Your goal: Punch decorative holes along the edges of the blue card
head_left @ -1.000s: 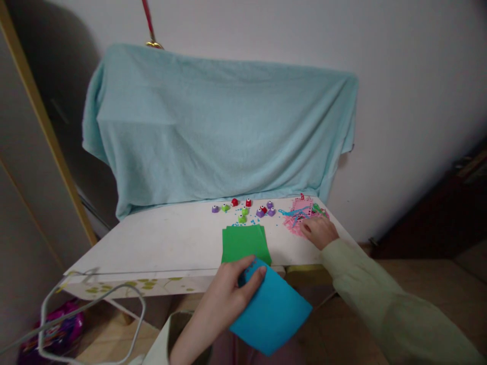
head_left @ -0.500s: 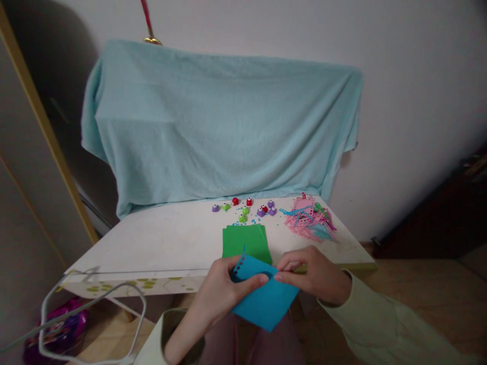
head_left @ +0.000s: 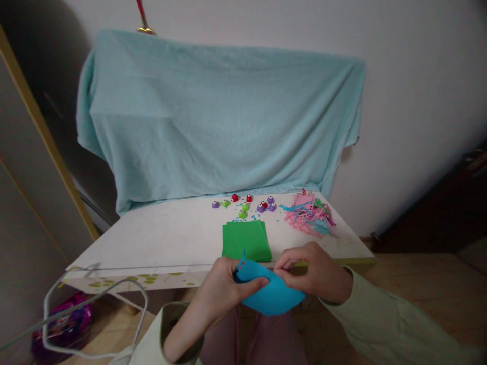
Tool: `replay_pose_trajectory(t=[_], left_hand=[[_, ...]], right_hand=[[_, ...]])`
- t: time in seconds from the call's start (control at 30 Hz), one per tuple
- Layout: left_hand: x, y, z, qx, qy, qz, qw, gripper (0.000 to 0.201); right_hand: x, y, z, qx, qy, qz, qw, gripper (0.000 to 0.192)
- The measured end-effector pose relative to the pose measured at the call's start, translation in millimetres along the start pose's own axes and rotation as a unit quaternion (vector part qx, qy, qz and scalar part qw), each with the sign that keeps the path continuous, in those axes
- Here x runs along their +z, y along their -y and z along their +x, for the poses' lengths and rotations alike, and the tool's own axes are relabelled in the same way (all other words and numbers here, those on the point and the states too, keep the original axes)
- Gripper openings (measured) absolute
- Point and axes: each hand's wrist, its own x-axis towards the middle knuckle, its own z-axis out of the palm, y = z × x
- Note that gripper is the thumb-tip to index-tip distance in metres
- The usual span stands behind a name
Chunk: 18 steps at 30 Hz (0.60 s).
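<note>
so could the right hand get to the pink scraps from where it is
Probably yes. The right hand is pinching the blue paper together with the left hand, but the pink scraps lie on the table just beyond it, with only bare tabletop between them.

One blue sheet, one green paper stack, one scrap pile.

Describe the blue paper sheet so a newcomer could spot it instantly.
Start at the white table under the draped pale-blue cloth. At its near edge, both hands, left hand and right hand, pinch a bent bright-blue paper sheet. Unlike the flat green paper stack behind, it is curled and held off the table.
</note>
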Motion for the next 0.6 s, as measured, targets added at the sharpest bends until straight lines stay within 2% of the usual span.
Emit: replay_pose_trajectory(t=[0.1, 0.2, 0.37, 0.5, 0.6], left_hand=[[-1.2, 0.3, -0.4, 0.001, 0.013, 0.017, 1.000, 0.043], [-1.8, -0.2, -2.6, -0.007, 0.019, 0.018, 1.000, 0.041], [-3.5, -3.7, -9.3, -0.009, 0.047, 0.010, 0.999, 0.037], [-4.7, -3.9, -12.3, -0.022, 0.044, 0.007, 0.999, 0.036], [-4.6, -3.0, -11.5, -0.022, 0.038, 0.019, 0.999, 0.036]], right_hand=[[1.6, 0.3, -0.6, -0.019, 0.001, -0.018, 1.000, 0.011], [4.9, -1.4, -2.0, -0.070, -0.007, -0.072, 0.995, 0.011], [6.4, -5.0, -4.7, -0.163, -0.056, -0.218, 0.961, 0.010], [1.0, -4.1, -7.6, -0.134, -0.066, -0.200, 0.968, 0.009], [-0.7, -0.9, -9.7, -0.093, -0.039, -0.137, 0.985, 0.011]])
